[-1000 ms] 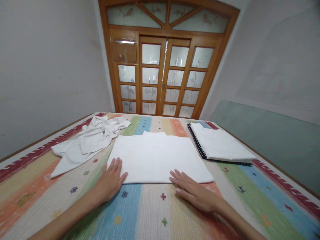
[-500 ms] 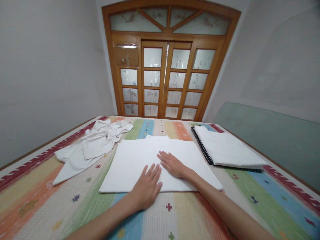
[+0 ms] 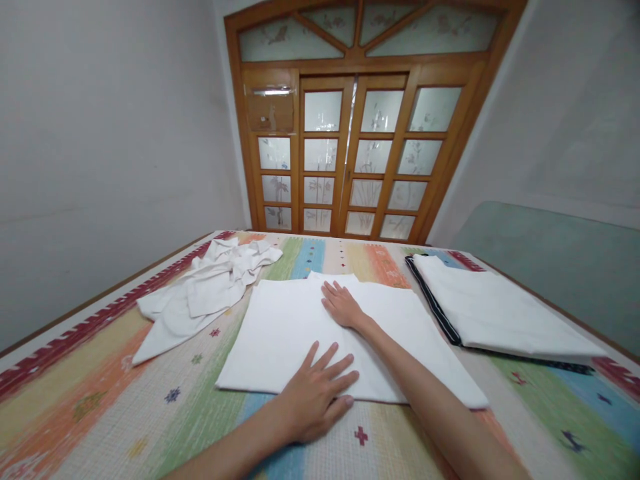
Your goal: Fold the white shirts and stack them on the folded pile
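Note:
A white shirt (image 3: 280, 333), folded into a wide flat shape, lies in front of me with a small collar-like tab at its far edge. My right hand (image 3: 343, 305) rests flat on its far middle part, just below that tab, with the fingers stretched out. Closer to me, my left hand (image 3: 320, 393) lies palm down over the shirt's near edge, its fingers spread. Neither hand grips the fabric. Part of the shirt's near right side is hidden under my right forearm.
To the left lies a crumpled white cloth (image 3: 215, 280). A folded white cloth (image 3: 490, 307) sits on a black one with a pale stripe (image 3: 435, 303) at the right. A colourful striped tablecloth (image 3: 200, 400) covers the table. Beyond stand wooden glazed doors (image 3: 345, 160).
My right hand has slid away from me toward the shirt's far edge. My left hand has shifted back toward the near edge, fingers wider apart. The camera view has turned slightly left.

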Demonstrator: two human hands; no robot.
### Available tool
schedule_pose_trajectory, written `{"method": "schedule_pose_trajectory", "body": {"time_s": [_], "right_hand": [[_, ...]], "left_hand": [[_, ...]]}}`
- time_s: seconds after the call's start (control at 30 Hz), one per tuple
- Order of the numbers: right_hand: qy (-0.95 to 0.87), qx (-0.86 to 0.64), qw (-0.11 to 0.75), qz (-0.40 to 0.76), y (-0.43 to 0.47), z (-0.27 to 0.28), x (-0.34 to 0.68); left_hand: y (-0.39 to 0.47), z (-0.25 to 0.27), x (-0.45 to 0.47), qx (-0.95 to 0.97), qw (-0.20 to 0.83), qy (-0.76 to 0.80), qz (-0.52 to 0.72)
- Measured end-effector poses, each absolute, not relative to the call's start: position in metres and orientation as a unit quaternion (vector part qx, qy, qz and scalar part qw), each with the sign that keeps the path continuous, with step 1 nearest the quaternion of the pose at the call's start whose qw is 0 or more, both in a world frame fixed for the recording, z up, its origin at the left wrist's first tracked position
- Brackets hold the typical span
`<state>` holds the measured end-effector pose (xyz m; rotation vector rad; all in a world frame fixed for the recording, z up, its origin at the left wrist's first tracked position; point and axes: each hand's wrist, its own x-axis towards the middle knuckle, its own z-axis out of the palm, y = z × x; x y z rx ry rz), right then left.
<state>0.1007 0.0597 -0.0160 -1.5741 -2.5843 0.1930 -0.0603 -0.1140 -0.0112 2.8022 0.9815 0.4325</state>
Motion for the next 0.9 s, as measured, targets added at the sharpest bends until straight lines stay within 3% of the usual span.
{"method": "schedule_pose_trajectory", "body": {"time_s": [0.4,0.9], "right_hand": [[-0.796,-0.598,0.056,0.077,0.108,-0.006,0.104],[-0.707,-0.699,0.056,0.092,0.104,-0.004,0.162]], "left_hand": [[-0.113,-0.015,-0.053,0.922,0.067,0.347,0.160],[-0.104,-0.017,-0.059,0.897,0.037,0.388,0.207]]}}
